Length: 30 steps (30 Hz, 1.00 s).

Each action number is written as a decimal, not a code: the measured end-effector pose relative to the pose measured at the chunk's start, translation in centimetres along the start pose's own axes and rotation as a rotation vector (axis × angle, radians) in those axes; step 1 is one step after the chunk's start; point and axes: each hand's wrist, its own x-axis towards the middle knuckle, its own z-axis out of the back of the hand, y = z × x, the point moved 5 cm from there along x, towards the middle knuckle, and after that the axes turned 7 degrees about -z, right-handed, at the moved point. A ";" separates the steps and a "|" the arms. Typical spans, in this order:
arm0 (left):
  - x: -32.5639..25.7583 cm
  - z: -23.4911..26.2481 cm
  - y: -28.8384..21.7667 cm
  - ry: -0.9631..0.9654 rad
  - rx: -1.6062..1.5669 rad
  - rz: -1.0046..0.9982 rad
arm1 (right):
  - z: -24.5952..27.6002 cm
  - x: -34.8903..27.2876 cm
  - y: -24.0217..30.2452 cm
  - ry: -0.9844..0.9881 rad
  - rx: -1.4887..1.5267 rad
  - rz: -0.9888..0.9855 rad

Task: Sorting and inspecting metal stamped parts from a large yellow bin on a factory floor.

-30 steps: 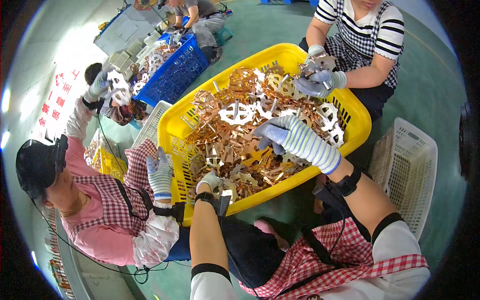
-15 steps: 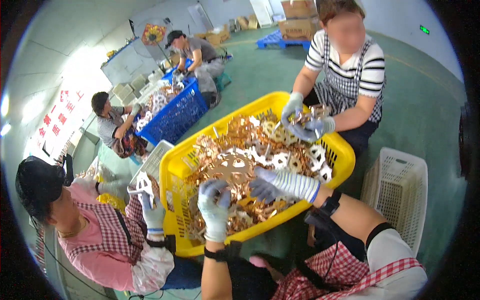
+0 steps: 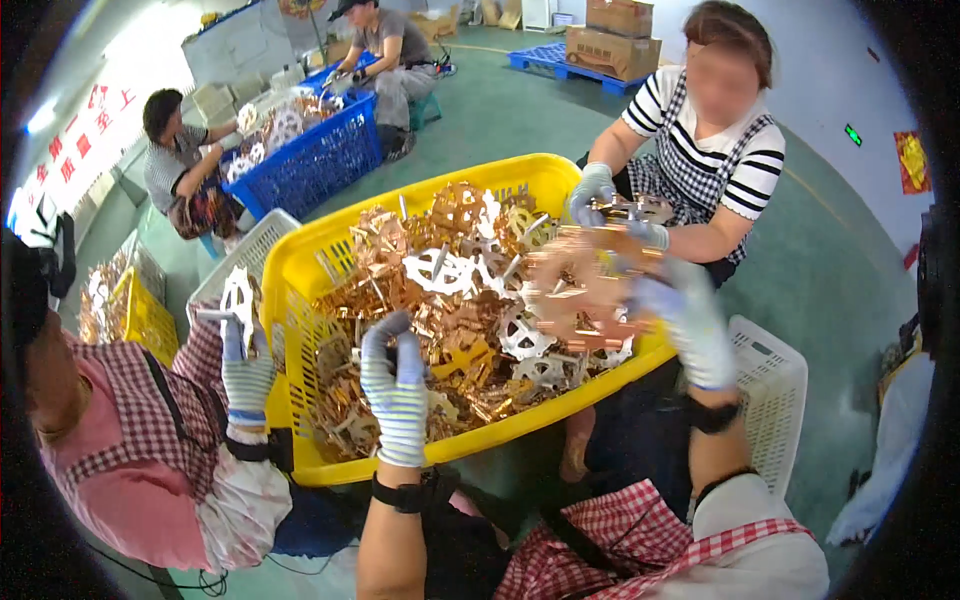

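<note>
A large yellow plastic basket holds a heap of flat, cut-out metal parts in copper, silver and gold tones. My right hand, in a striped glove and smeared by motion, grips a copper-coloured cut-out metal plate above the basket's right side. Over the near part of the heap is my left hand, gloved alike. Its fingers are bent and apart, with nothing between them. Across the basket, a co-worker's gloved hands hold metal parts. At left, another co-worker's gloved hand holds a silver cut-out part.
A white plastic crate stands on the floor to the right of the basket. Another white crate is beyond its left end. Farther back, two people sit by a blue basket of metal parts. Cartons rest on a blue pallet.
My right hand has swung right and lifted the copper-coloured plate from the heap. My left hand stays over the basket's near side. The whole view has shifted.
</note>
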 end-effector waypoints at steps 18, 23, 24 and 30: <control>0.6 3.1 1.5 -0.186 -0.434 0.262 | 4.9 -6.1 -3.4 0.022 -0.962 -0.109; 0.6 1.5 1.9 -0.133 -0.510 0.286 | -10.2 5.7 -4.3 0.637 -1.117 0.001; 0.7 1.1 1.7 -0.137 -0.529 0.285 | -11.3 7.9 -6.7 0.625 -1.094 0.161; 0.5 2.3 2.8 -0.172 -0.538 0.320 | -15.5 14.4 -19.1 0.634 -1.580 -0.222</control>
